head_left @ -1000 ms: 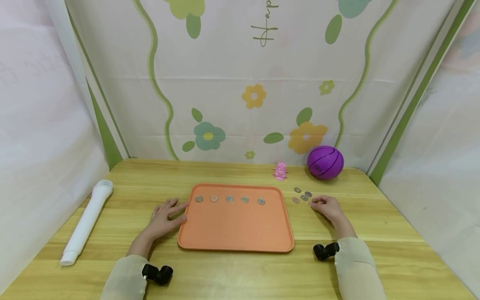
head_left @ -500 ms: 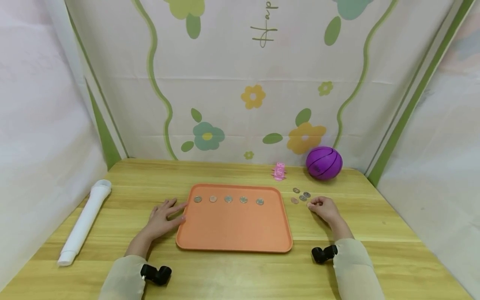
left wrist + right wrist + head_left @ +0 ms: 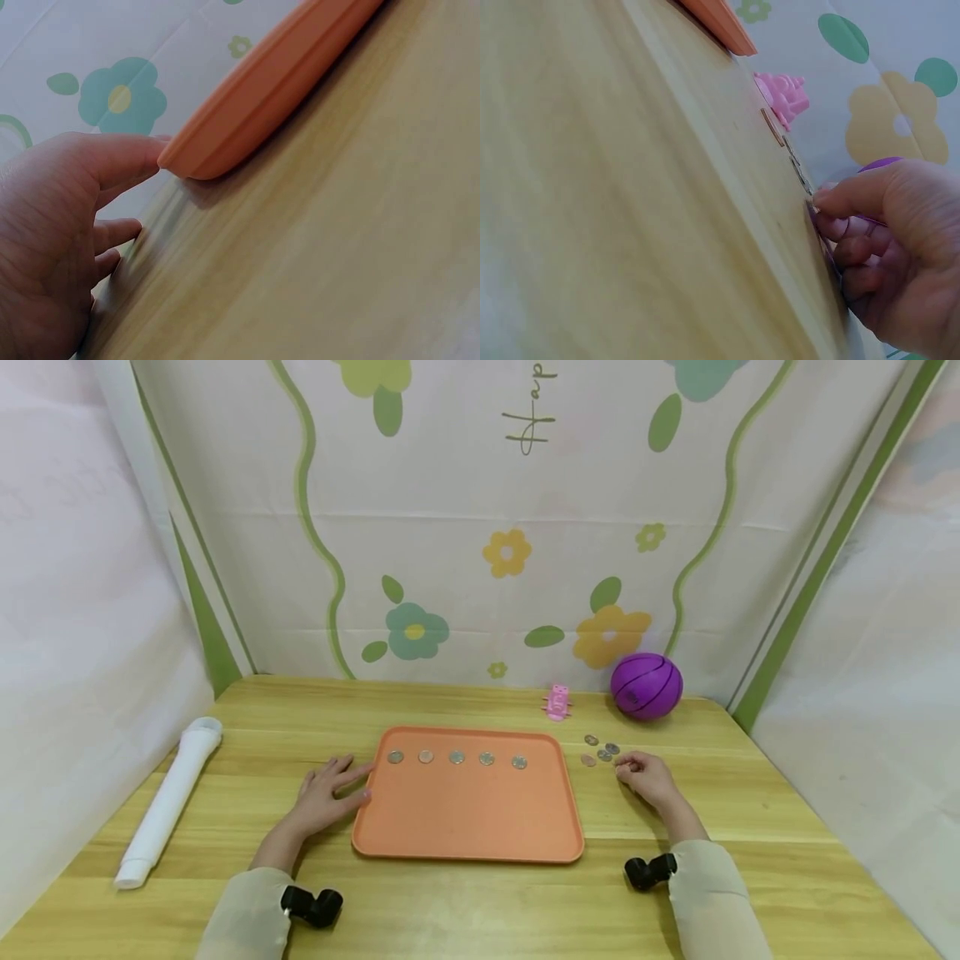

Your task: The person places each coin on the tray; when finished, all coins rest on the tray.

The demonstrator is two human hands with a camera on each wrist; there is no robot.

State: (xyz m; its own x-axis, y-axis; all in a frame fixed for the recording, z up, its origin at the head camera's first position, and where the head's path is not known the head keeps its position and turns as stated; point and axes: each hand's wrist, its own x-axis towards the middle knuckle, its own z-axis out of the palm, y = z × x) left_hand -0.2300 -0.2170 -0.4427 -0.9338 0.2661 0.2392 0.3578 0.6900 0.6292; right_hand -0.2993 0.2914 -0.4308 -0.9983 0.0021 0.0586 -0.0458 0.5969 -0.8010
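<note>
An orange tray (image 3: 465, 814) lies on the table with a row of several coins (image 3: 457, 757) along its far part. Spread fingers of my left hand (image 3: 322, 797) touch the tray's left edge; in the left wrist view the thumb side meets its rim (image 3: 217, 135). To the right of the tray, my right hand (image 3: 651, 778) pinches a coin between thumb and forefinger, low at the tabletop; the fingers mostly hide it. Several loose coins (image 3: 604, 755) lie just beyond these fingertips, and their thin edges show in the right wrist view.
A purple ball (image 3: 647, 687) stands at the back right, with a pink toy figure (image 3: 557, 702) left of it. A white tube (image 3: 171, 802) lies on the far left of the wooden table (image 3: 480, 910). Printed fabric (image 3: 465, 485) hangs behind and on both sides.
The right hand stays at the loose coins, and the coin at its fingertips shows less than before. The left hand and tray keep their places; the whole view shifts slightly.
</note>
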